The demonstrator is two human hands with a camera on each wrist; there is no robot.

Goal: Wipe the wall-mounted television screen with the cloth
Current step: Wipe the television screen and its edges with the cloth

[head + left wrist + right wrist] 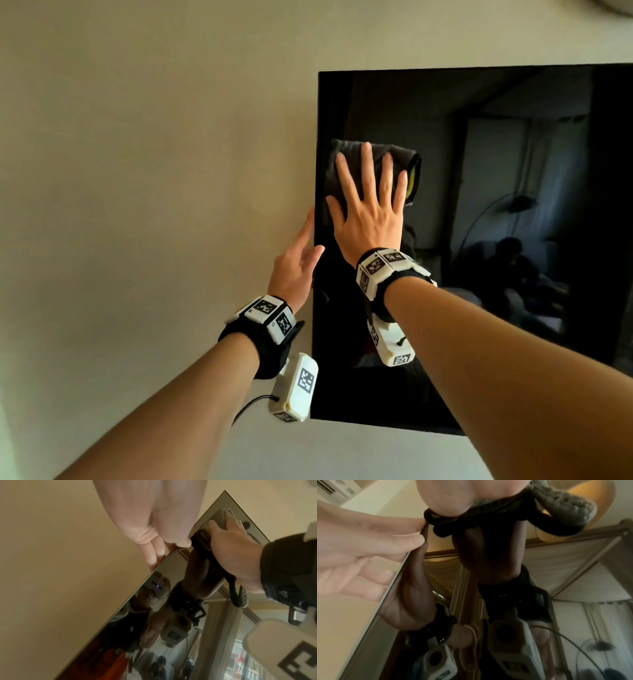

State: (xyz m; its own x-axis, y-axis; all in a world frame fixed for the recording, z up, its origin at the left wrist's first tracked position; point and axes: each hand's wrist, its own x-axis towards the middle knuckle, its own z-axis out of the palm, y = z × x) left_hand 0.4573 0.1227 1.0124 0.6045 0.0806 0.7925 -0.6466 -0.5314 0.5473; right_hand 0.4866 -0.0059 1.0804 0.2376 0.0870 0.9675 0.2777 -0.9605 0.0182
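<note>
So the right hand (368, 209) is flat on the TV (513, 222) with fingers spread straight, pressing a dark grey cloth (352, 161) against the glass in the upper left part of the screen, near the left edge. From the head view you can see a bit of yellow on the cloth's right side, just past the little finger, and that doesn't really show up anywhere else.

The left hand (296, 263) is at the TV's left edge, a bit lower than the right one. Head view only shows the back of it, with the thumb lying over the front of the screen. The left wrist view fills in the rest: the fingers (154, 553) go behind the edge on the wall (137, 171) side while the thumb sits on the front, so it's loosely holding the edge of the panel. The right wrist view backs that up, with fingertips right at the thin bezel.

The right wrist view also shows the cloth (565, 507) bunched up under the heel of the palm, looking knitted or looped, which is too small to tell from the head view. Both wrist views catch screen reflections of the arms and wrist cameras; the head view mostly gets a dim room.
</note>
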